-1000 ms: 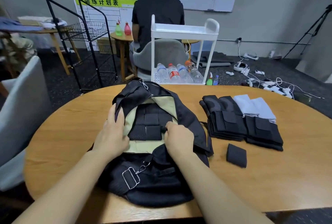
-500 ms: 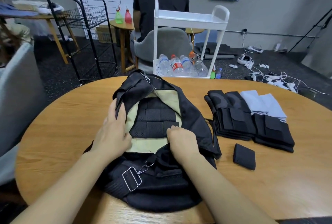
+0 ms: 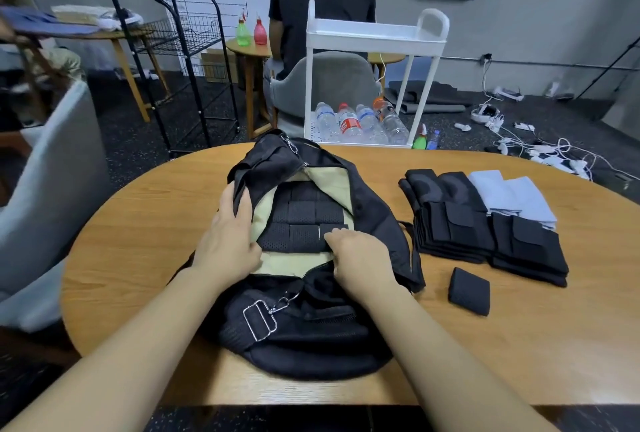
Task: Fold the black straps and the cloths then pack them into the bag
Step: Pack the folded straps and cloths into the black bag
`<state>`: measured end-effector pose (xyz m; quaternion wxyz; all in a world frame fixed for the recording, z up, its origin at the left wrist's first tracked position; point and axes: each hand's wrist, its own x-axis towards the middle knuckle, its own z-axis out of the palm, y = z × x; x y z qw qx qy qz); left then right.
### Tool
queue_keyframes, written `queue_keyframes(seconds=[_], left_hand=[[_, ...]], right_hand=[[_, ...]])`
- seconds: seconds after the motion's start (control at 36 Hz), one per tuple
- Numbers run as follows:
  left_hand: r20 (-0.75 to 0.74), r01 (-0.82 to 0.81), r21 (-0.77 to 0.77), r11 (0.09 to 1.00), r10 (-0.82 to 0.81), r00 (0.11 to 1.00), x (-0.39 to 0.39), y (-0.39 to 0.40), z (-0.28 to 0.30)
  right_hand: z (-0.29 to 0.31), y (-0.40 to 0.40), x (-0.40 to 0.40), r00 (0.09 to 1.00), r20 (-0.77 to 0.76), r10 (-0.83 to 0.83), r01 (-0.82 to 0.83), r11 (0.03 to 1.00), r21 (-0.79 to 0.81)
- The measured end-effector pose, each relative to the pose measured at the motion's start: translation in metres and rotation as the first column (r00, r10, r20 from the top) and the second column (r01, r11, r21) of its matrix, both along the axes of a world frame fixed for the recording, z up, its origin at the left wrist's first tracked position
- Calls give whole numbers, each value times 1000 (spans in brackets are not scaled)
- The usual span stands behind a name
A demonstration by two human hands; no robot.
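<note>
A black bag (image 3: 311,338) lies unzipped on the round wooden table (image 3: 485,355), its beige lining showing. Several folded black straps (image 3: 301,216) lie in rows inside it. My left hand (image 3: 228,241) holds the bag's left flap back, thumb over the edge. My right hand (image 3: 360,258) rests at the opening's near right edge, fingertips curled onto the nearest folded strap. To the right of the bag sit stacks of black straps (image 3: 485,230), two folded pale cloths (image 3: 512,196) behind them, and one single folded strap (image 3: 469,291) nearer me.
A white cart (image 3: 374,36) with water bottles stands beyond the table's far edge, with a seated person (image 3: 322,8) behind it. A black wire rack (image 3: 180,60) is at the back left, a grey chair (image 3: 45,196) at the left. Cables litter the floor at right.
The view has tilted down a little. My right hand slid slightly right along the near row of straps inside the bag. My left hand stays on the flap.
</note>
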<state>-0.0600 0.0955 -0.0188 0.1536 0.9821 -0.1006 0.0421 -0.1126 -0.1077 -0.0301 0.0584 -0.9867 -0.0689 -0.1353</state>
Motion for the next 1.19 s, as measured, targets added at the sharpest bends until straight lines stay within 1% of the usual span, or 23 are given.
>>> queue_keyframes(seconds=[0.11,0.19,0.25,0.31,0.33,0.39,0.44,0.47,0.53,0.61,0.75,0.81,0.92,1.0,1.06,1.11,1.19], left_hand=[[-24,-18,27,999,19,1000,-1,-1,3],[-44,-39,38,999,41,998,-2,-1,6],[-51,-47,40,998,49,998,-2,-1,6],[-54,-55,45,997,57,997,-2,-2,5],[-57,-59,50,997,61,996,-3,-3,5],[-65,-62,55,997,65,996,-4,-6,4],[-70,-76,56,996,80,994,-3,-7,3],[-73,-82,57,995,86,994,-4,-8,3],[-75,-86,64,994,91,993,-5,-8,2],[-80,-89,71,993,95,992,-5,-9,2],[-76,-65,59,996,69,995,-6,-8,3],[-68,-38,50,998,42,997,-5,-6,4],[-31,-3,44,999,4,1000,0,-1,13],[-17,0,47,999,1,1000,6,1,20],[-21,8,49,999,-7,1000,11,1,24],[-14,8,49,999,-8,1000,16,0,29],[7,-6,70,998,6,1000,26,-3,38]], right_hand=[[13,-16,-20,996,86,-32,22,993,115],[20,-42,-44,967,215,-134,96,979,178],[18,-63,-61,943,231,-241,191,957,220],[11,-86,-76,923,180,-340,302,930,210],[6,-97,-83,917,129,-377,355,920,164],[-4,-114,-96,898,6,-441,441,897,18],[-12,-122,-101,864,-106,-492,485,871,-81],[-15,-125,-104,849,-146,-508,498,862,-100],[-20,-126,-107,831,-206,-517,512,855,-80],[-20,-123,-107,830,-237,-504,509,860,-45],[-5,-120,-105,815,-256,-521,499,854,-150],[-4,-122,-105,804,-253,-539,517,843,-150],[0,-123,-101,787,-192,-586,583,809,-82],[8,-113,-93,817,-94,-569,573,820,17],[13,-103,-85,849,-15,-528,528,848,51],[15,-91,-74,881,95,-464,453,884,115],[19,-70,-56,914,178,-364,341,929,145]])
